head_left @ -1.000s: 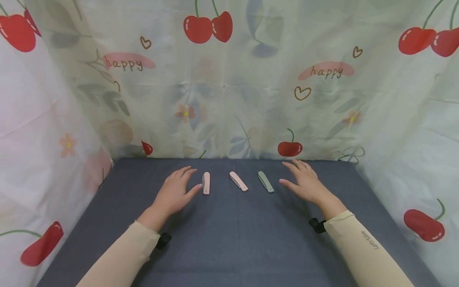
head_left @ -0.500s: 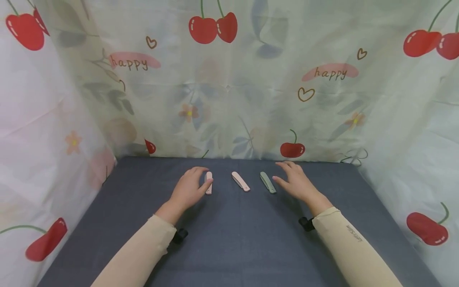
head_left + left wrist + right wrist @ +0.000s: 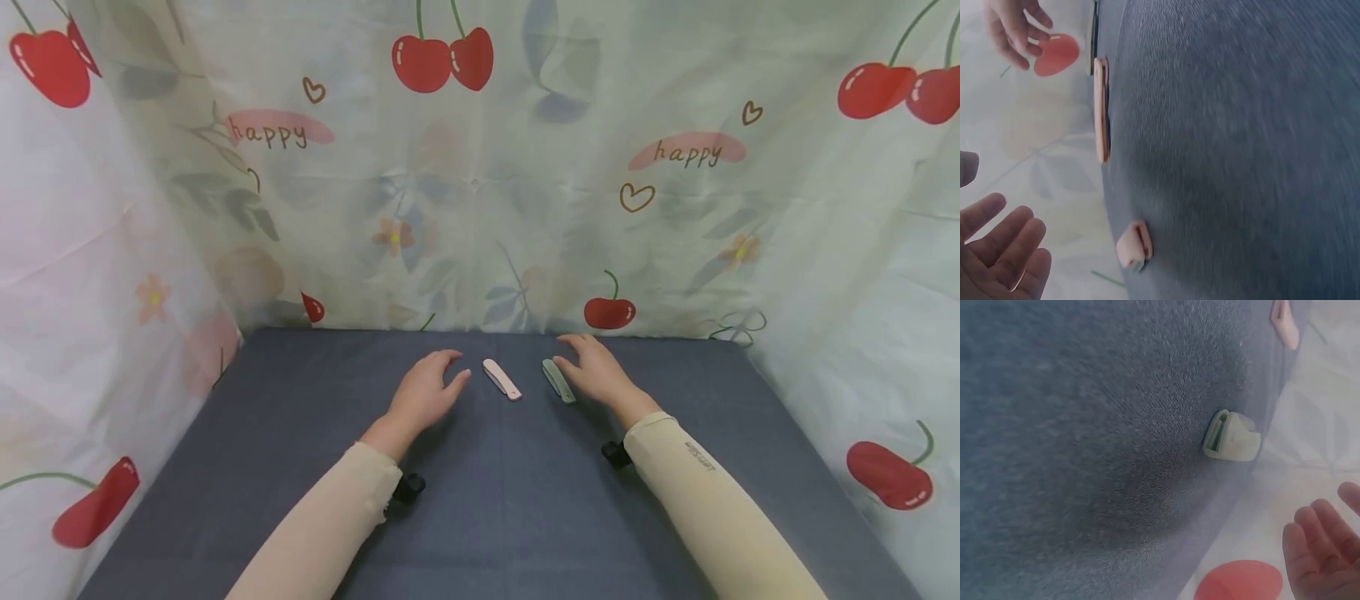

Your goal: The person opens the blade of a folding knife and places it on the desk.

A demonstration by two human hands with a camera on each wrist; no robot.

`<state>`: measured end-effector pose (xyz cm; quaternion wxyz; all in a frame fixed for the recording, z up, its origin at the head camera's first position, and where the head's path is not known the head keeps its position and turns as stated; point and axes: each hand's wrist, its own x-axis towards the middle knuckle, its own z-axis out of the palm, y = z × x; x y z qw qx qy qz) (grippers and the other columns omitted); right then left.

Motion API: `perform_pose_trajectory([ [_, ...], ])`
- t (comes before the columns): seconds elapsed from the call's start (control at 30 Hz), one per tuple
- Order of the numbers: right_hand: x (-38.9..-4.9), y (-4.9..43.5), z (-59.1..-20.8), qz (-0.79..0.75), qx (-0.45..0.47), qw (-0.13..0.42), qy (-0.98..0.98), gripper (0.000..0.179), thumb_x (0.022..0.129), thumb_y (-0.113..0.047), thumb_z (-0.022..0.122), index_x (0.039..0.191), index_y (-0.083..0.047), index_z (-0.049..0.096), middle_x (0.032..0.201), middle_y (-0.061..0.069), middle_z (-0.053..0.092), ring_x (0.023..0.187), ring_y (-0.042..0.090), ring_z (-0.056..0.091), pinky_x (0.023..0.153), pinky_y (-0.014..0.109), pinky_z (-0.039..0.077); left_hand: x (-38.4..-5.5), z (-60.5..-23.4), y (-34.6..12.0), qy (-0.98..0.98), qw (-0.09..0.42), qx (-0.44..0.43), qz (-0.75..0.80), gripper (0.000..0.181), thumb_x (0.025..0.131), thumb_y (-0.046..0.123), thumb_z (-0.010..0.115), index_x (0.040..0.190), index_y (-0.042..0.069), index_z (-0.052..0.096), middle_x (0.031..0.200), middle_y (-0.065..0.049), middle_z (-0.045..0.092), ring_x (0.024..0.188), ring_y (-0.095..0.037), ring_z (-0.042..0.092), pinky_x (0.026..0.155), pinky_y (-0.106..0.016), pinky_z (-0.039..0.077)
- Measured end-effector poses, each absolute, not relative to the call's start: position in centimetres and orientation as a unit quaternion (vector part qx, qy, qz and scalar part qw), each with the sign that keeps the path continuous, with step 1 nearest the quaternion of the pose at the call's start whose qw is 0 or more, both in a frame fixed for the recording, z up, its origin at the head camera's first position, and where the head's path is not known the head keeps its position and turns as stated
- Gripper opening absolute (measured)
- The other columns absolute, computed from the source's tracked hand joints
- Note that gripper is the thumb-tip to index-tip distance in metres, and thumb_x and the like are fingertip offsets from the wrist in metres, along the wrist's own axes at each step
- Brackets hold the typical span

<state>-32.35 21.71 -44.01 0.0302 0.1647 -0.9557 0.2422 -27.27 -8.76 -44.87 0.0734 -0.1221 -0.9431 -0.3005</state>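
Note:
Two pink folding knives and a green one, all folded, lie on the dark cloth. In the head view my left hand [image 3: 422,392] hovers with loosely bent fingers and hides the left pink folding knife, which the left wrist view shows as a short end-on shape [image 3: 1135,245]. The middle pink folding knife [image 3: 502,380] lies slanted just right of my left thumb. My right hand [image 3: 600,373] is over the right side, its thumb overlapping the top of the green folding knife [image 3: 561,385]. In the right wrist view the green folding knife [image 3: 1233,437] stays apart from the fingers.
A dark blue-grey cloth [image 3: 495,500] covers the table. Pale curtains [image 3: 472,208] printed with cherries and leaves enclose the back and both sides. A black wrist camera [image 3: 408,487] sits under the left sleeve, another [image 3: 617,454] under the right.
My left hand has moved right, across the left pink folding knife, now covering it. My right hand has moved left until its thumb overlaps the green folding knife. The visible knives have stayed put.

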Motion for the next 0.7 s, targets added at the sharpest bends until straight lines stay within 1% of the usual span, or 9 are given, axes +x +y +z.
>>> perform_pose_trajectory([
  [0.2, -33.6, 21.0, -44.2, 0.257, 0.147, 0.008, -0.955, 0.046, 0.102, -0.026, 0.058, 0.141, -0.002, 0.053, 0.133, 0.021, 0.057, 0.118, 0.036, 0.056, 0.098, 0.053, 0.045, -27.7, -45.5, -7.3, -0.940, 0.075, -0.119, -0.311, 0.043, 0.102, 0.036, 0.059, 0.136, 0.009, 0.059, 0.128, -0.010, 0.064, 0.116, -0.025, 0.060, 0.096, -0.044, 0.048],
  [0.33, -34.4, 20.7, -44.7, 0.269, 0.140, -0.007, -0.953, 0.043, 0.103, -0.023, 0.057, 0.139, 0.001, 0.054, 0.127, 0.021, 0.060, 0.115, 0.037, 0.058, 0.096, 0.053, 0.045, -27.8, -45.8, -6.6, -0.933, 0.075, -0.121, -0.330, 0.042, 0.102, 0.035, 0.060, 0.135, 0.009, 0.060, 0.127, -0.010, 0.065, 0.115, -0.026, 0.060, 0.095, -0.044, 0.048],
  [0.43, -34.9, 20.4, -45.2, 0.277, 0.134, -0.028, -0.951, 0.042, 0.103, -0.021, 0.056, 0.137, 0.003, 0.054, 0.124, 0.022, 0.063, 0.115, 0.037, 0.059, 0.096, 0.051, 0.046, -28.0, -46.0, -6.1, -0.926, 0.075, -0.119, -0.351, 0.042, 0.101, 0.033, 0.060, 0.135, 0.008, 0.060, 0.128, -0.010, 0.064, 0.116, -0.026, 0.060, 0.096, -0.043, 0.048],
  [0.6, -35.3, 20.2, -45.9, 0.279, 0.113, -0.063, -0.952, 0.042, 0.103, -0.021, 0.055, 0.137, 0.004, 0.054, 0.125, 0.023, 0.062, 0.115, 0.037, 0.059, 0.096, 0.051, 0.046, -28.1, -46.5, -5.1, -0.914, 0.066, -0.115, -0.384, 0.040, 0.102, 0.031, 0.059, 0.135, 0.008, 0.059, 0.128, -0.011, 0.063, 0.116, -0.027, 0.061, 0.096, -0.044, 0.048],
  [0.7, -35.3, 19.9, -46.0, 0.268, 0.099, -0.080, -0.955, 0.040, 0.102, -0.018, 0.055, 0.135, 0.005, 0.055, 0.124, 0.024, 0.061, 0.113, 0.037, 0.059, 0.095, 0.050, 0.047, -28.3, -46.7, -4.5, -0.910, 0.057, -0.118, -0.394, 0.040, 0.103, 0.031, 0.057, 0.135, 0.008, 0.058, 0.127, -0.011, 0.063, 0.115, -0.027, 0.062, 0.096, -0.043, 0.049],
])
